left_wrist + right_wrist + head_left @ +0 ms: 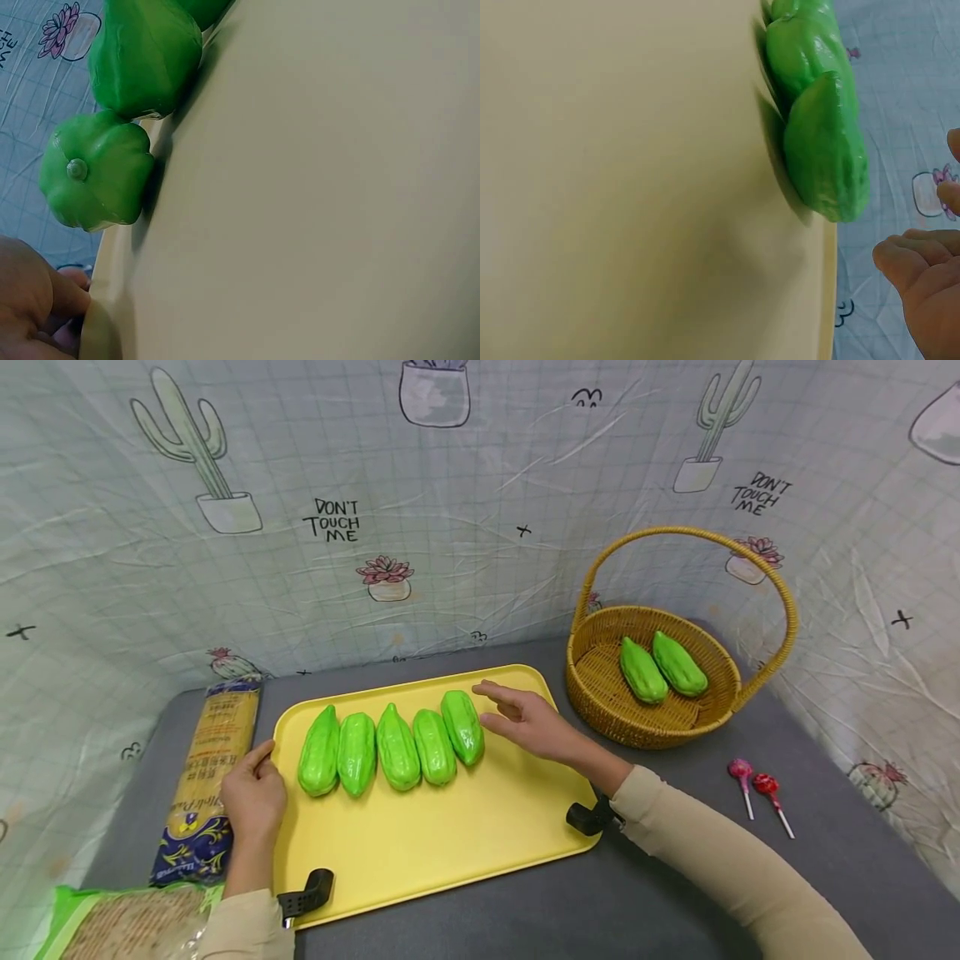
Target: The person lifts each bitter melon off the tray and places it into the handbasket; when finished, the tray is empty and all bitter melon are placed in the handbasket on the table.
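Note:
Several glossy green, papaya-shaped fruits (398,749) lie side by side along the far part of a yellow tray (420,852). My left hand (255,797) is at the tray's left rim, fingers curled and pinching the edge, beside the leftmost fruit (97,172). Just right of the rightmost fruit (826,150), my right hand (528,722) hovers over the tray with its fingers extended and apart from the thumb. Nothing is between them. Two more of these green fruits (660,668) lie inside a wicker basket (615,722) at the back right.
A long yellow-and-blue pasta packet (202,777) lies left of the tray, with a green-edged clear bag (135,927) nearer me. Two lollipops (753,785) lie on the dark grey table (675,910) in front of the basket. A patterned cloth (450,527) hangs behind.

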### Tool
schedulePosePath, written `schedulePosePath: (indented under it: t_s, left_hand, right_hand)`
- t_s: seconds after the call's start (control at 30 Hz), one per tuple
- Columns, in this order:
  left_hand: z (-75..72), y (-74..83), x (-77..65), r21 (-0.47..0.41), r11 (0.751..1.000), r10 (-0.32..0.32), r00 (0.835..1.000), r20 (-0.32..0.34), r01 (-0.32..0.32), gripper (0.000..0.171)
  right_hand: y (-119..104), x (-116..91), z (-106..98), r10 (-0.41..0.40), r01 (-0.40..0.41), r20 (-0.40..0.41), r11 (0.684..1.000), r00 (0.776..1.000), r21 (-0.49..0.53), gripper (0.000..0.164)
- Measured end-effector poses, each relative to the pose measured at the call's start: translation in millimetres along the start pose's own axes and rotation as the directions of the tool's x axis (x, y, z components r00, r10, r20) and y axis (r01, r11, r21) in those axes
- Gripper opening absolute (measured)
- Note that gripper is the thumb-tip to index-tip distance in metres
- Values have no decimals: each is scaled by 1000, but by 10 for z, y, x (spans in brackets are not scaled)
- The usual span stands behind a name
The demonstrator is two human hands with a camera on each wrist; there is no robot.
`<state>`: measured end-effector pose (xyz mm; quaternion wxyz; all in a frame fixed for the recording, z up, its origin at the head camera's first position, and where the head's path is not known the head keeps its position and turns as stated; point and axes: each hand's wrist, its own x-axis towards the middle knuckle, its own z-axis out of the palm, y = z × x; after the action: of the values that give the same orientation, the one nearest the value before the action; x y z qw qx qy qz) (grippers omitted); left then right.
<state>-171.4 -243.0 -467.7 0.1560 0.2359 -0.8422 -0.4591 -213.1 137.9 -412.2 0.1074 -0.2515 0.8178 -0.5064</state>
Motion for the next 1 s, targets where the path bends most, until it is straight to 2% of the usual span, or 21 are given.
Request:
schedulePosePath:
  t_s: [0.37,0.63,1.0]
  left_hand:
    - [1,14,11,3,1000,2,1000,17,-2,46]
    - [-7,14,8,-2,1000,-4,1000,20,4,45]
    - [-7,-18,-3,-1,1000,-2,1000,29,2,45]
  right_hand:
    - [68,146,148,13,-13,46,1000,999,-2,59]
    - [87,173,228,65,-63,50,998,997,-25,62]
    - [166,207,297,73,-70,74,996,995,-47,64]
